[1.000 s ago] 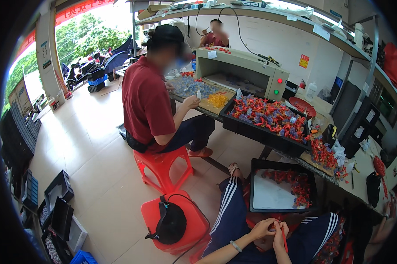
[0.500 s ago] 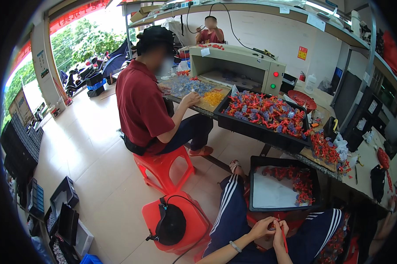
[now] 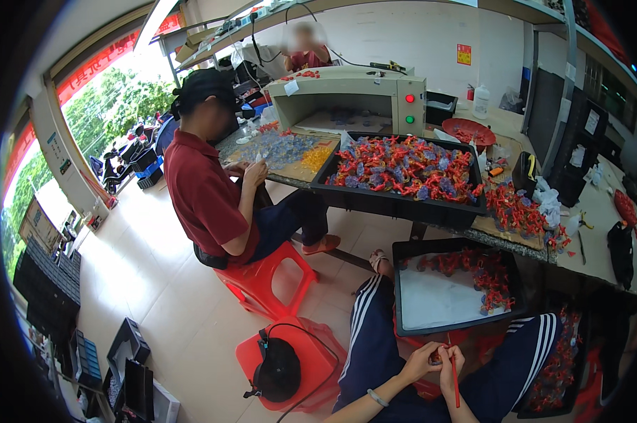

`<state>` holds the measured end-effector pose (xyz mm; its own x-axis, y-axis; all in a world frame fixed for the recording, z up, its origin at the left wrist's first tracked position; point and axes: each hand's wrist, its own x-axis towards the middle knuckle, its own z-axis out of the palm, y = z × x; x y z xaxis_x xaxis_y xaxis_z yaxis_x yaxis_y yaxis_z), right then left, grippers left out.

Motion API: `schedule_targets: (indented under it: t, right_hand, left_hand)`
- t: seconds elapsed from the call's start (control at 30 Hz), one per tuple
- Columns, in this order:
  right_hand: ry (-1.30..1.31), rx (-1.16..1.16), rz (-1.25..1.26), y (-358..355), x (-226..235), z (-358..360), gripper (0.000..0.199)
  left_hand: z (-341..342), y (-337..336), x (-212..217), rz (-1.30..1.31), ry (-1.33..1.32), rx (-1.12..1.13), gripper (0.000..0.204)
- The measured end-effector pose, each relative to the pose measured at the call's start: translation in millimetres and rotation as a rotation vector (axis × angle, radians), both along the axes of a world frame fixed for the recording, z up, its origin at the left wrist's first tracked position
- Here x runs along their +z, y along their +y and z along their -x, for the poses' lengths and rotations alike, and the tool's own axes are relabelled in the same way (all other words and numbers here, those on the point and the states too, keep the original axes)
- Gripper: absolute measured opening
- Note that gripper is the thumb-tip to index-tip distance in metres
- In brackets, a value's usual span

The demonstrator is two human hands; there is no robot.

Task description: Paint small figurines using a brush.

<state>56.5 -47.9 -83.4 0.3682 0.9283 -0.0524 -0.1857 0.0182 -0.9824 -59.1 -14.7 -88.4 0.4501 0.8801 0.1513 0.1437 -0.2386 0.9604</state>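
- Low over the lap, left hand (image 3: 419, 363) and right hand (image 3: 451, 361) pinched together on a thin red wire (image 3: 455, 384).
- Just beyond, black tray (image 3: 400, 296) of red parts.

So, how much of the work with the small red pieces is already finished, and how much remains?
The black tray by the knees holds only some red and blue pieces; much of its white bottom is bare. Whether those are finished cannot be told. In hand: the left hand and right hand meet on a thin red strip. The large tray on the bench is heaped, so plenty seems left.
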Motion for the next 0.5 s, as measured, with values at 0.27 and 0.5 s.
schedule_targets:
  t: [0.27, 0.5]
  right_hand:
    - [0.023, -0.007, 0.011, 9.7, 3.6, 1.4, 0.036]
    - [0.028, -0.004, 0.037, 10.4, -4.2, 0.0, 0.035]
  left_hand:
    - [-4.6, 5.6, -9.7, -0.021, 0.031, 0.044, 0.050]
    - [-5.4, 6.6, -9.3, 0.043, 0.042, 0.049, 0.050]
